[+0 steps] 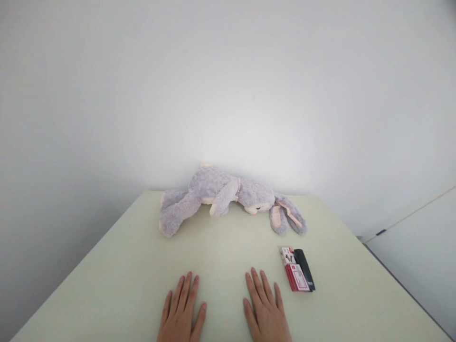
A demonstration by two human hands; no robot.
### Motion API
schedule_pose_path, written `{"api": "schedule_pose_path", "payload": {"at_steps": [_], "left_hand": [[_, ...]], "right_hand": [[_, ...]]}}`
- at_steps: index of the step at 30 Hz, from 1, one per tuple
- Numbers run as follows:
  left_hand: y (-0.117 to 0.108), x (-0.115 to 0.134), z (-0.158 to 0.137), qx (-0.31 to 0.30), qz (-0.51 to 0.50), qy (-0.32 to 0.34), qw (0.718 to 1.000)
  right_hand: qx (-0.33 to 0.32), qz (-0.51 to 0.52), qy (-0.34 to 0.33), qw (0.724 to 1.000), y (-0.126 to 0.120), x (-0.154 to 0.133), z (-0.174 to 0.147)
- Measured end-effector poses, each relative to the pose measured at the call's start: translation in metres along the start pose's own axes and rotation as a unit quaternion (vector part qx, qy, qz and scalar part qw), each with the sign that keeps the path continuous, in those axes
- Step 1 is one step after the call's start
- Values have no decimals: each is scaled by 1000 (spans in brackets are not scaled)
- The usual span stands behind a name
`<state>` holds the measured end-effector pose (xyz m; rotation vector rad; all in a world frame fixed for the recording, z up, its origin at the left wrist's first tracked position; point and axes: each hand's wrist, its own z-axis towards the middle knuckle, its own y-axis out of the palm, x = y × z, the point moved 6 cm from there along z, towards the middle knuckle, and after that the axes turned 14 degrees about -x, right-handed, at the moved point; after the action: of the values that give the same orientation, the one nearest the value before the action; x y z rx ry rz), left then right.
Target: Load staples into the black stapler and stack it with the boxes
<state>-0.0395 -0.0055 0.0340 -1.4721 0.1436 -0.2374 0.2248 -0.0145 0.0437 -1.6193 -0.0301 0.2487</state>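
Note:
Both palms face down on the pale green table [121,266] at its near side. My left hand [181,311] lies flat with its fingers a little apart, holding nothing. My right hand [265,308] rests the same way, its fingers spread and nothing under them that I can see. Just right of it lie a red and white box [297,278], a small white box [288,255] with a dark picture on it, and a black stapler-like object [304,270] alongside them. Beyond the hands, a grey-purple plush rabbit [213,185] lies on its side, ears to the right.
A plain white wall [228,95] stands right behind the table's far edge. At the right, beyond the table's side edge, a white panel [416,251] with a small dark fitting [381,232] is in view.

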Motion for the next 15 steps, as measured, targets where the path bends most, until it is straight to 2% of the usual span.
{"api": "schedule_pose_path", "payload": {"at_steps": [9,15], "left_hand": [[2,-1,1,-8,1,-2,1000],[1,-1,0,3,-4,1,1000]], "right_hand": [[-12,12,4,1000,0,1,2],[7,6,0,1000,0,1,1]]}}
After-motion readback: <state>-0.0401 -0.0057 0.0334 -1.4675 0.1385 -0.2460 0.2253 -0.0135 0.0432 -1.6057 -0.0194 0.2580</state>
